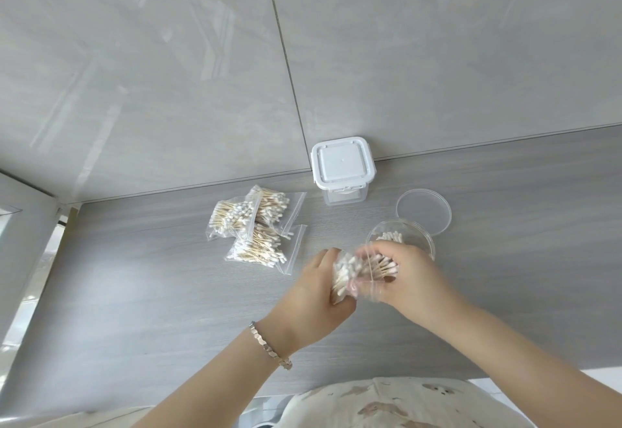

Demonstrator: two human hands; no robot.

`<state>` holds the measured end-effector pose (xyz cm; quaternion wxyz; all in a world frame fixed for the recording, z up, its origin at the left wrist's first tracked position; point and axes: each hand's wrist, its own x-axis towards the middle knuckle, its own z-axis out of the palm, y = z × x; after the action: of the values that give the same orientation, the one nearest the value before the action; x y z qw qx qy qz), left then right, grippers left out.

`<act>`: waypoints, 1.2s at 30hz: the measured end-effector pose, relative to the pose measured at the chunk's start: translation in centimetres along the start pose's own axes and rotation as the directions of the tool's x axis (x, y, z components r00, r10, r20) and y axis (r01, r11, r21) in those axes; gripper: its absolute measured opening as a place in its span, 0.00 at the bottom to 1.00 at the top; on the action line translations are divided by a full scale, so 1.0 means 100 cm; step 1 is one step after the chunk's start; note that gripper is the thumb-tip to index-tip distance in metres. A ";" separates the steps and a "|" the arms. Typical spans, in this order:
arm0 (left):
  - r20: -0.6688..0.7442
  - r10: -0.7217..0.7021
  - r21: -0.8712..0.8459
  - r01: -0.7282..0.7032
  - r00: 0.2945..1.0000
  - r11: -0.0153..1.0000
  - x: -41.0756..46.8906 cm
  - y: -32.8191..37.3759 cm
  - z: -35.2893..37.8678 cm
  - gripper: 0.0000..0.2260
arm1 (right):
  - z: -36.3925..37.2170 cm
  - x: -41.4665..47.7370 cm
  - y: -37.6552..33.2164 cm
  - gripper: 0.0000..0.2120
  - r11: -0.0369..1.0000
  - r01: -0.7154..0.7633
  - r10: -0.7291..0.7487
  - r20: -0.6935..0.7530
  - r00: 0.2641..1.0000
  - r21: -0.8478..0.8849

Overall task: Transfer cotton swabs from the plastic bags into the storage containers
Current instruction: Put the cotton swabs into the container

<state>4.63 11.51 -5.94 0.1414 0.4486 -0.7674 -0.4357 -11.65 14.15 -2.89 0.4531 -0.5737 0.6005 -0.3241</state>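
In the head view, a bag of cotton swabs [356, 269] is held by both hands just in front of the round container [423, 236]. One end is gripped by the left hand [314, 293] and the other end is pinched by the right hand [409, 281], likely so the swabs can be tipped out. Some loose swabs [390, 236] are already seen inside. The round lid [423, 212] is laid behind it, out of the way. Three full bags [255, 225] are kept to the left on the surface [151, 276]. A square container [342, 168] is left shut at the back.

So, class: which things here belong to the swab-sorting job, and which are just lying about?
Job: held bag of swabs; three bags on the counter; round tub; its loose lid; square lidded box.
Not job: bracelet; tiled wall.
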 end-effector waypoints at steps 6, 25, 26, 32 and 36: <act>-0.060 -0.054 -0.081 0.050 0.997 0.995 0.004 0.003 -0.005 0.19 | -0.006 0.006 0.004 0.08 0.999 0.012 -0.010 -0.073 0.997 0.040; -0.030 -0.039 -0.494 0.019 0.999 0.869 0.007 0.017 0.008 0.19 | -0.015 0.000 -0.001 0.27 0.760 0.010 0.150 -0.191 0.970 0.650; -0.038 -0.028 -0.496 0.006 0.999 0.868 0.007 0.018 0.009 0.20 | -0.014 -0.001 0.000 0.31 0.701 0.016 0.136 -0.155 0.978 0.713; -0.034 0.060 -0.443 -0.069 0.998 0.894 0.012 0.028 0.010 0.20 | 0.000 -0.002 -0.002 0.35 0.573 0.042 0.142 -0.150 0.978 0.818; 0.005 0.086 -0.308 -0.080 0.996 0.948 0.014 0.026 0.009 0.17 | 0.007 0.001 -0.008 0.07 0.660 0.093 0.234 -0.322 0.917 0.745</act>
<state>1.86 11.46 -4.65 0.2205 0.3843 -0.7098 -0.5475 -10.71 14.01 -2.39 0.5313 -0.2357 0.5139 -0.6309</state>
